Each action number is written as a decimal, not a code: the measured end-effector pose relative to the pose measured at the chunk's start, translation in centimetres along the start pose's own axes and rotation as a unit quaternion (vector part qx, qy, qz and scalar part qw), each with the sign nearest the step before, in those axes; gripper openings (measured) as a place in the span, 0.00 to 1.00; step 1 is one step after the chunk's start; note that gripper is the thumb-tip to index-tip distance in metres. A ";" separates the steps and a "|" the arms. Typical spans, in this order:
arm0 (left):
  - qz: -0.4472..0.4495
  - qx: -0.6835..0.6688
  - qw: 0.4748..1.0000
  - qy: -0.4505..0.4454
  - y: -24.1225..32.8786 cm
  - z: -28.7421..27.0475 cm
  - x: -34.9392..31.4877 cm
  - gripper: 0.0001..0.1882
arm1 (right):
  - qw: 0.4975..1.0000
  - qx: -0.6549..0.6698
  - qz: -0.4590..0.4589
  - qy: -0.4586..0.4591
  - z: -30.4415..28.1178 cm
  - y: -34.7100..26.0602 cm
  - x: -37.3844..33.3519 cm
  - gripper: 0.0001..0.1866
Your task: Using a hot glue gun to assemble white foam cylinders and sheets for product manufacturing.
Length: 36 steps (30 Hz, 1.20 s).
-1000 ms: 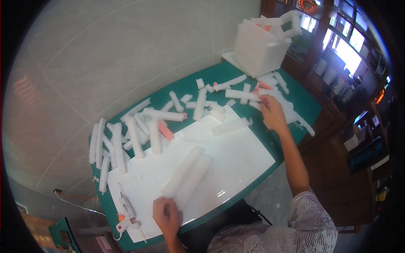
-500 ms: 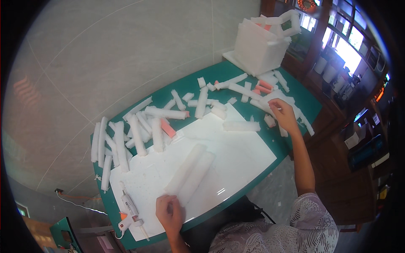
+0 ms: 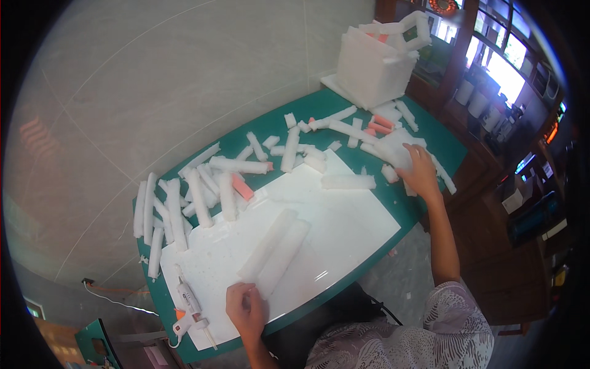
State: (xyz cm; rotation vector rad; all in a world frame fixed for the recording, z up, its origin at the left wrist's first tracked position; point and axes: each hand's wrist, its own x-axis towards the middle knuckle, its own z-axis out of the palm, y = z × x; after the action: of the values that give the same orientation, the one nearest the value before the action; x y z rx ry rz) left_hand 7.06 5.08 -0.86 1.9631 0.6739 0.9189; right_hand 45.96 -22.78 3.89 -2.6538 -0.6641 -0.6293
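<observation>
My right hand (image 3: pixel 421 173) is at the far right of the table, fingers apart, over or on a flat white foam piece (image 3: pixel 393 146). Loose foam scraps lie about it. At the near edge my left hand (image 3: pixel 246 311) is curled closed beside the lower end of a folded or paired white foam slab (image 3: pixel 279 249). Whether those fingers grip its corner or anything else is hidden. The slab lies slanted on a glossy white board (image 3: pixel 344 224). A white hot glue gun (image 3: pixel 189 307) with an orange part lies to the left of that hand.
Several white foam strips (image 3: pixel 175 212) and a pink block (image 3: pixel 243 186) line the far side of the green table (image 3: pixel 455 144). A white foam box (image 3: pixel 375 67) stands at the back right, near a grey wall (image 3: pixel 184 74). Dark wooden cabinets (image 3: pixel 491 270) are at the right.
My right hand has come down and slightly forward onto the foam pieces, its fingers spreading. My left hand and the slab stay in place. The whole view has shifted slightly.
</observation>
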 end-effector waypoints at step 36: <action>-0.021 0.024 0.999 0.001 -0.1 0.3 0.0 0.04 | 0.963 0.196 0.091 0.163 -1.6 6.7 0.0 0.15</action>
State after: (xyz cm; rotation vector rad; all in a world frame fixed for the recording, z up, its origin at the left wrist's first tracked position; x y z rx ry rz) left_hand 7.27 5.00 -1.05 1.9836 0.7421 0.8855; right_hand 48.85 -29.01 3.89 -2.1500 -0.3949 -0.7688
